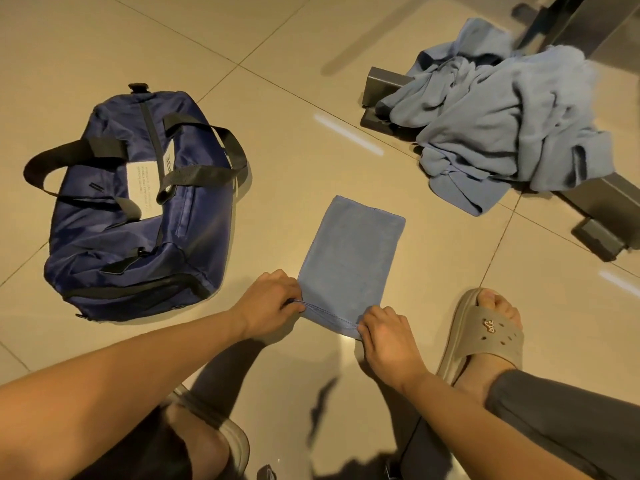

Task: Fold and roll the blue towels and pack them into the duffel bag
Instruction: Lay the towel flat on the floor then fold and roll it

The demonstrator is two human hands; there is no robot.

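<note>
The left hand (268, 299) pinches the near left corner of a folded blue towel (349, 258), with its fingers curled round the stitched edge. The right hand (388, 337) pinches the near right corner the same way, so both hands grip the short edge closest to the person. The towel lies flat on the shiny tiled floor (311, 133) as a long neat shape that points away from the person.

To the left of it, a little apart, sits the dark blue duffel bag (138, 209) on the floor. Its black straps (194, 174) flop over the top, and a white paper tag (143, 188) lies on it.

Far off to the right there is a messy pile of light blue towels (502, 116). They are heaped over the grey metal feet (384, 84) of some stand.

Just beside the right hand is the person's foot in a tan sandal (485, 337)
</note>
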